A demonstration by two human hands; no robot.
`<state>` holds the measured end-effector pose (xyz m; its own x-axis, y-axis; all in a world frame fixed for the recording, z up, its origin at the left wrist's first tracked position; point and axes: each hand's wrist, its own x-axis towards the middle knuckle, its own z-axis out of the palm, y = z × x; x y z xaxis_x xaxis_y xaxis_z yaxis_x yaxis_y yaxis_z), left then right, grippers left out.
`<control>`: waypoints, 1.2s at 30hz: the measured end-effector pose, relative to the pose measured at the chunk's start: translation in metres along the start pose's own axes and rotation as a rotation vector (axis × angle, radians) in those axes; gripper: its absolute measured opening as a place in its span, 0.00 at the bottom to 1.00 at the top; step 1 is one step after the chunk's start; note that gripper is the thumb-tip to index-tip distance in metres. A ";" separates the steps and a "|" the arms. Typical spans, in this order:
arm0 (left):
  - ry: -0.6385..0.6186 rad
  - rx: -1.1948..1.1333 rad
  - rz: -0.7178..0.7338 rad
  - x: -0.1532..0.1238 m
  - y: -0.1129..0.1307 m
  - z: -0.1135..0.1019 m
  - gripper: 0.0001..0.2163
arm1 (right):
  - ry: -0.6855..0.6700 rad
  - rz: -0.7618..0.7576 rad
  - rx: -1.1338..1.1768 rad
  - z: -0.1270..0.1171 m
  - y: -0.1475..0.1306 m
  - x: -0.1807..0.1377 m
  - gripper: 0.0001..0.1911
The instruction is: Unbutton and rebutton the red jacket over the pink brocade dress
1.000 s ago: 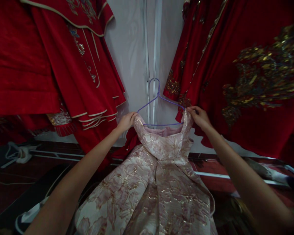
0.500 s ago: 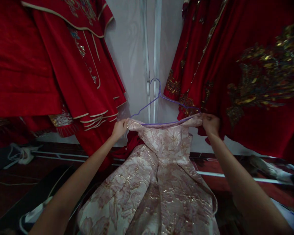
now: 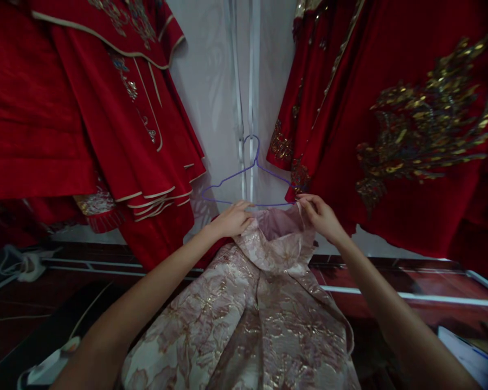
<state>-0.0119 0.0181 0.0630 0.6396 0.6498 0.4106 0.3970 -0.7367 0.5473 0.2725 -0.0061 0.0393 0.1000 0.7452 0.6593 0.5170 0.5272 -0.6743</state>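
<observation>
A pale pink dress with a shiny floral pattern hangs in front of me, its skirt spreading toward the bottom of the view. Its neckline gapes, and the mauve lining shows. My left hand is closed on the top edge at the left. At the right end of the top edge, my right hand pinches the fabric. A thin purple hanger hangs by its hook on a white upright just above the neckline. Its lower bar passes right behind my fingers; whether they touch it I cannot tell.
Red embroidered garments hang on both sides, a trimmed one at left and a gold-embellished one at right. White rack bars run low behind the dress. A white device with a cord lies at the lower left.
Both hands have moved inward along the dress top, which no longer stretches out along the hanger. The hanger's left end is now bare, and the neckline has opened up.
</observation>
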 end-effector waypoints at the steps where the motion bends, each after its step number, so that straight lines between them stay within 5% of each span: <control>1: 0.009 0.024 0.015 0.007 0.002 0.003 0.03 | 0.010 -0.007 -0.002 0.000 0.003 0.008 0.13; 7: -0.014 0.214 0.077 0.021 -0.015 0.031 0.07 | 0.042 0.123 0.034 -0.009 0.031 0.049 0.11; 15: 0.003 0.334 0.093 0.002 -0.015 0.037 0.11 | 0.431 0.397 -0.029 -0.030 0.075 0.052 0.08; 20: 0.053 0.323 0.147 0.000 -0.014 0.034 0.12 | 0.547 0.435 -0.066 -0.029 0.093 0.051 0.10; 36: 0.010 0.276 0.114 -0.008 -0.008 0.036 0.11 | 0.505 0.408 -0.004 -0.024 0.096 0.060 0.10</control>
<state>0.0034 0.0121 0.0290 0.6848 0.5604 0.4659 0.4876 -0.8274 0.2786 0.3487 0.0793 0.0228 0.6763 0.6009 0.4260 0.3560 0.2397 -0.9032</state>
